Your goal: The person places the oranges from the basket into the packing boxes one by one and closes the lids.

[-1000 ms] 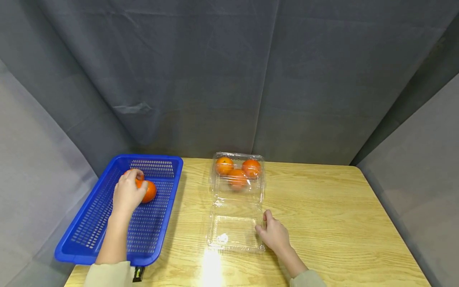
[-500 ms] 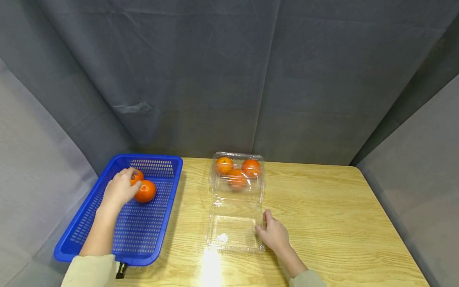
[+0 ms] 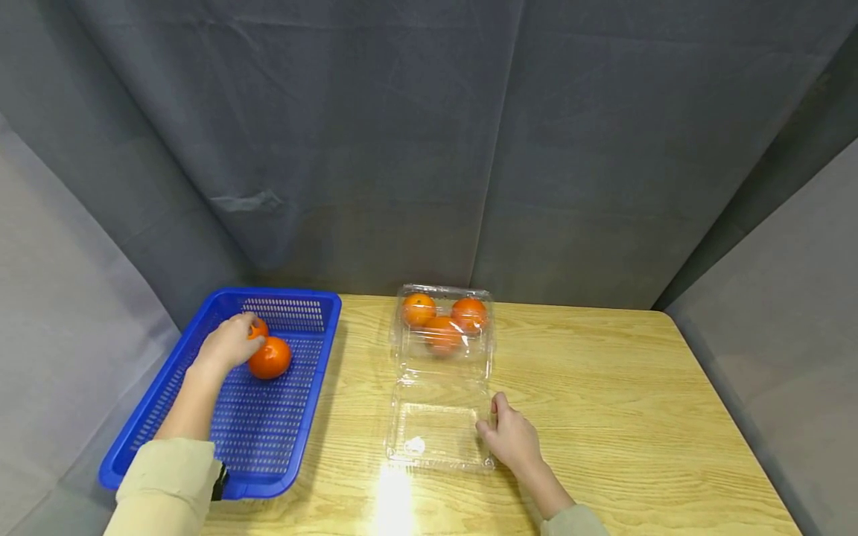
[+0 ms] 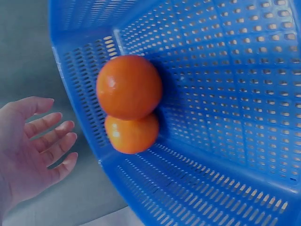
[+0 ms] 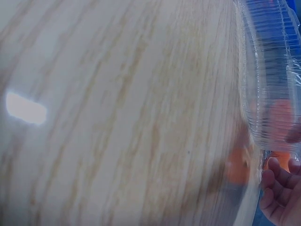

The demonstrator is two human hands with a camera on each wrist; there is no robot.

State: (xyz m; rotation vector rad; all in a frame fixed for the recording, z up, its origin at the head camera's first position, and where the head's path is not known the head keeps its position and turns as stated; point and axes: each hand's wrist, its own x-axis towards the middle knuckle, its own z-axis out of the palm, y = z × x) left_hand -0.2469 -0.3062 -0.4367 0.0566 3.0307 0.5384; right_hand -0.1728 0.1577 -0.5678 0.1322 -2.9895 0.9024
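Observation:
In the head view my left hand is over the blue basket, its fingertips overlapping the far orange. A nearer orange lies against that one. The left wrist view shows the left hand with fingers loosely spread, apart from both oranges. A clear plastic clamshell box lies unfolded on the table, three oranges in its far half. My right hand holds the right edge of its near half, thumb inside and fingers outside. In the right wrist view, the right hand is partly cut off.
The wooden table carries the basket on the left and the box in the middle. Behind it hangs a dark grey curtain, with lighter grey fabric at the sides. A bright reflection shows on the near tabletop.
My left hand has drawn left off the nearer orange, which has shifted slightly left and turned. The right hand and the clamshell box have stayed in place.

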